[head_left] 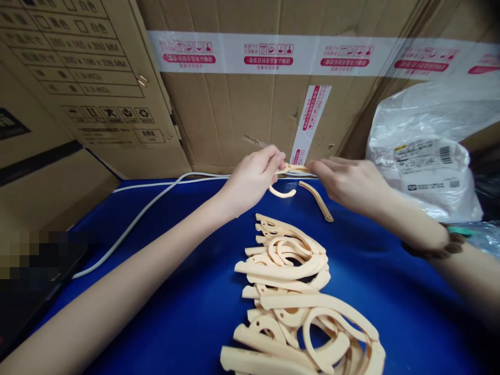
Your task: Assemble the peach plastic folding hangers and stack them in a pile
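Note:
Between my two hands, near the far edge of the blue surface, is a beige folding hanger (pixel 297 168). My left hand (pixel 253 177) pinches one end of it, and a curved hook hangs below those fingers. My right hand (pixel 349 183) is closed on the other end; its fingertips are partly hidden. Just below the hands lies a loose beige hanger arm (pixel 317 202). Closer to me is a long overlapping pile of folded beige hangers (pixel 289 271). Behind my left hand a thin clear stick-like thing (pixel 253 140) pokes out; I cannot make out what it is.
Cardboard boxes (pixel 230 114) wall off the back and left. A white cable (pixel 146 208) runs along the left and rear of the blue surface (pixel 164 317). At the right stands a white plastic bag (pixel 425 166) with a label. A dark flat object (pixel 39 297) lies at left.

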A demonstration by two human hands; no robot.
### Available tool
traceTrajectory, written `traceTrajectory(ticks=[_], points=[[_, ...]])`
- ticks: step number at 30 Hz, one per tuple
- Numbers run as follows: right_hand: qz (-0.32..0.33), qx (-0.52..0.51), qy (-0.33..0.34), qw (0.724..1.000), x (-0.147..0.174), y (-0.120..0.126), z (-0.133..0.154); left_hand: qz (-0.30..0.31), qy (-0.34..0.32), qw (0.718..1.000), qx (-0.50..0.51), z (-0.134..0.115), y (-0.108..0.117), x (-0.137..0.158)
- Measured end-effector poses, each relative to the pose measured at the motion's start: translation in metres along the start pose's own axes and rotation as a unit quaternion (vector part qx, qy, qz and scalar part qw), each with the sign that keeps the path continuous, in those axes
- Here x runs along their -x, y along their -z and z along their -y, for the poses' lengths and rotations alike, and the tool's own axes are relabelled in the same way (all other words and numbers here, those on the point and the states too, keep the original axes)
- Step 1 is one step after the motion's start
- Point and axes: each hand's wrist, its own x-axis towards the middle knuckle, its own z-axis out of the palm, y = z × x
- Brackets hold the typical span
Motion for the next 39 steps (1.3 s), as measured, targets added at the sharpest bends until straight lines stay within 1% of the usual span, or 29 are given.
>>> traceTrajectory(ticks=[1,3,5,6,7,9,11,13,15,17,20,22,25,29,31,33,36,37,38,39], points=[[0.014,0.006,0.014,1.0,0.0,-0.002,0.001,0.006,0.006,1.0,-0.004,0.0,-0.001,0.0],[0.026,0.012,0.025,0.999,0.0,-0.005,0.003,0.029,0.062,0.998,0.002,0.0,-0.002,0.0],[0.03,0.017,0.016,0.999,0.0,-0.006,0.005,0.06,0.13,0.99,0.006,0.001,-0.003,-0.001],[0.034,0.018,0.01,0.999,0.0,-0.006,0.007,0.076,0.15,0.986,0.001,0.002,-0.004,-0.001],[0.04,0.016,0.003,0.999,0.0,-0.006,0.007,0.089,0.154,0.984,-0.007,0.004,-0.005,-0.002],[0.061,0.001,-0.012,0.998,-0.001,-0.007,0.008,0.094,0.114,0.988,-0.051,0.009,-0.008,-0.002],[0.087,-0.02,-0.035,0.995,-0.002,-0.009,0.007,0.068,0.046,0.987,-0.136,0.017,-0.012,-0.001],[0.112,-0.036,-0.055,0.991,-0.003,-0.013,0.004,0.043,0.005,0.977,-0.209,0.024,-0.018,0.0],[0.13,-0.055,-0.06,0.988,-0.004,-0.016,0.001,0.033,-0.003,0.97,-0.239,0.028,-0.024,0.002],[0.134,-0.086,-0.061,0.985,-0.005,-0.02,-0.002,0.027,-0.004,0.968,-0.249,0.03,-0.029,0.002],[0.118,-0.203,-0.077,0.969,-0.006,-0.021,-0.009,0.015,-0.012,0.964,-0.266,0.031,-0.032,-0.002],[0.099,-0.299,-0.09,0.945,-0.005,-0.02,-0.017,0.005,-0.016,0.961,-0.277,0.035,-0.031,-0.007],[0.037,-0.409,-0.145,0.9,-0.004,-0.014,-0.029,0.007,-0.005,0.957,-0.291,0.048,-0.027,-0.017],[-0.054,-0.526,-0.239,0.814,-0.005,-0.001,-0.036,0.028,0.028,0.954,-0.297,0.067,-0.024,-0.024],[-0.102,-0.584,-0.273,0.758,-0.006,0.005,-0.033,0.021,0.037,0.954,-0.297,0.07,-0.023,-0.023],[-0.169,-0.605,-0.291,0.722,-0.008,0.008,-0.028,0.003,0.041,0.956,-0.29,0.068,-0.022,-0.022],[-0.269,-0.617,-0.325,0.665,-0.01,0.012,-0.02,-0.002,0.029,0.967,-0.252,0.056,-0.021,-0.02],[-0.288,-0.625,-0.338,0.642,-0.011,0.012,-0.017,0.016,0.025,0.974,-0.223,0.051,-0.02,-0.019],[-0.294,-0.636,-0.348,0.623,-0.012,0.013,-0.015,0.049,0.026,0.984,-0.171,0.046,-0.02,-0.019],[-0.29,-0.648,-0.354,0.609,-0.013,0.013,-0.012,0.089,0.035,0.991,-0.099,0.04,-0.019,-0.018]])
